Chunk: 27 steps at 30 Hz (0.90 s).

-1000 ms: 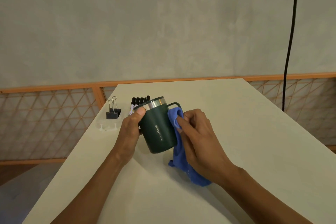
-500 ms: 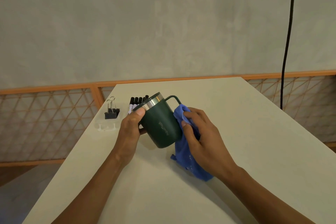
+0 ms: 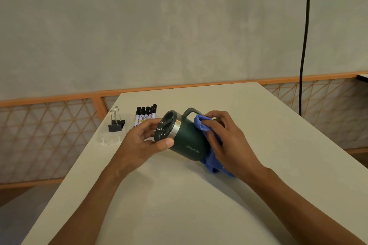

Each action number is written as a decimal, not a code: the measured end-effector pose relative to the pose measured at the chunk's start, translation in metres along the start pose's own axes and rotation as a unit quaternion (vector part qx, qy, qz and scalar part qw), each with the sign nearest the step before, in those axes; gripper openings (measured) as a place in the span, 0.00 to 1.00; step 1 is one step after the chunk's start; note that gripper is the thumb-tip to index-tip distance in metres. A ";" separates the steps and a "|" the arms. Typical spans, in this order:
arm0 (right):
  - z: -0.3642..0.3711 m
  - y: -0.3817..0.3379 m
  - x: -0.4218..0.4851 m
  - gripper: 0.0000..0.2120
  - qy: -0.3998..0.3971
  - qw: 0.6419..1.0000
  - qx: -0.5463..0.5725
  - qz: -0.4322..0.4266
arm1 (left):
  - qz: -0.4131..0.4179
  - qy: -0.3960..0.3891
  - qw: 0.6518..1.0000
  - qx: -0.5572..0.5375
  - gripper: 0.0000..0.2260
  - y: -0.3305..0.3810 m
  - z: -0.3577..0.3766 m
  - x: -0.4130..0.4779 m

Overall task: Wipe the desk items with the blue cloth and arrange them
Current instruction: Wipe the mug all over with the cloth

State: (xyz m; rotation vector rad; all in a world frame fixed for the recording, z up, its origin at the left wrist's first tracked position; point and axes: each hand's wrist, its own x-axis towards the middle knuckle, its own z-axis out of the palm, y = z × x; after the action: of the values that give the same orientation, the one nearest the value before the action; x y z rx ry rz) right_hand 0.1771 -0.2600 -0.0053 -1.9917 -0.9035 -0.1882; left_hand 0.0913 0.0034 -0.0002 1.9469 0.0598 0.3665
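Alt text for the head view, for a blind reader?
Left hand grips the rim of a tilted dark green mug while the right hand presses a blue cloth against its side. Markers and binder clips lie behind on the desk.

The mug (image 3: 189,143) is coloured dark green, broken by a silver band below a dark lid and by pale lettering on its side, and the cloth (image 3: 201,124) against it is seen in plain blue. Towards the far left corner of the desk (image 3: 179,205), itself a pale cream, the markers (image 3: 145,115) are marked by black caps and white barrels printed in purple and yellow, and the binder clip (image 3: 115,126) by black with silver wire. Mottled grey is shown by the wall (image 3: 159,26), black by the cable (image 3: 304,45), and orange with a diamond lattice by the railing (image 3: 49,103).
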 end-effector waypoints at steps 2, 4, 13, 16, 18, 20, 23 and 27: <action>0.001 -0.001 0.001 0.14 -0.019 0.999 0.027 0.025 | 0.002 0.003 1.000 0.003 0.32 0.000 0.003 -0.002; 0.002 -0.003 0.003 0.14 -0.016 0.999 0.025 0.020 | 0.010 0.011 1.000 0.003 0.32 -0.001 0.003 -0.002; 0.012 -0.023 -0.007 0.17 0.000 0.980 0.193 0.054 | 0.061 0.072 0.995 0.020 0.39 -0.007 0.015 -0.003; 0.016 -0.027 -0.006 0.11 0.010 0.968 0.237 0.078 | 0.064 0.082 0.995 0.010 0.38 -0.003 0.023 -0.005; 0.015 -0.028 -0.004 0.11 0.017 0.968 0.241 0.074 | 0.066 0.078 0.995 0.011 0.36 0.000 0.024 -0.006; 0.016 -0.028 -0.003 0.12 0.026 0.968 0.245 0.056 | 0.071 0.078 0.994 0.018 0.35 0.001 0.025 -0.006; 0.021 -0.031 -0.005 0.12 0.011 0.971 0.235 0.042 | 0.078 0.088 0.993 0.021 0.37 -0.001 0.024 -0.004; 0.026 -0.037 -0.003 0.10 0.023 0.970 0.236 0.053 | 0.099 0.092 0.990 0.049 0.38 -0.002 0.024 -0.005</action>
State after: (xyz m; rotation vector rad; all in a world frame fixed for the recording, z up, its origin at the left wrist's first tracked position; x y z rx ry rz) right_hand 0.1454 -0.2291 0.0038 -1.5790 -0.7280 0.0421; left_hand 0.0937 -0.0181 -0.0110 2.0164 0.0036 0.6869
